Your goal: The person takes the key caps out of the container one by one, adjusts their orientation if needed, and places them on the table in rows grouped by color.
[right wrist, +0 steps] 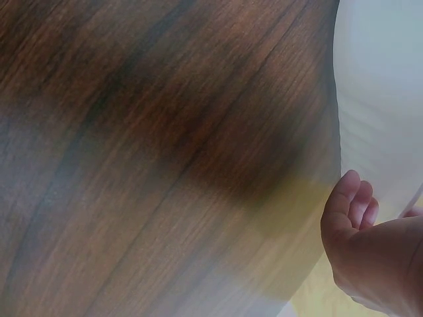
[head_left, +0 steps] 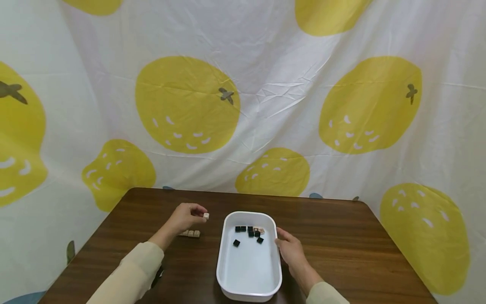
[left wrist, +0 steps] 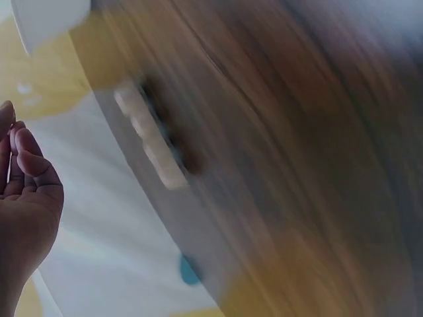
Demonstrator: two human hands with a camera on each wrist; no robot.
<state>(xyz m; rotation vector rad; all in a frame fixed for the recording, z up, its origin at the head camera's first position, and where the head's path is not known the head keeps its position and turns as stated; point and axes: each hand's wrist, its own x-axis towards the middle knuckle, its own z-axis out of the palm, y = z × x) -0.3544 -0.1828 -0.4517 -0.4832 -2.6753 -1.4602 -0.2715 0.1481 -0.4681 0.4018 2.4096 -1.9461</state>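
My left hand (head_left: 186, 217) pinches a small cream cube (head_left: 206, 215) between thumb and fingertips, above the table left of the tray. Below it a row of similar cream cubes (head_left: 194, 233) lies on the wood, partly hidden by the wrist. The left wrist view shows this row of cubes (left wrist: 151, 139) blurred, with a dark band along one side. A white oblong tray (head_left: 248, 270) holds several black cubes (head_left: 243, 229) and a few pale ones with reddish marks (head_left: 261, 231). At the tray's right rim my right hand (head_left: 291, 249) grips the edge, thumb at the lip.
The brown wooden table (head_left: 341, 236) extends on both sides of the tray. Behind it hangs a white cloth (head_left: 265, 105) printed with yellow lemons. A small black object (head_left: 157, 276) shows partly from under the left sleeve.
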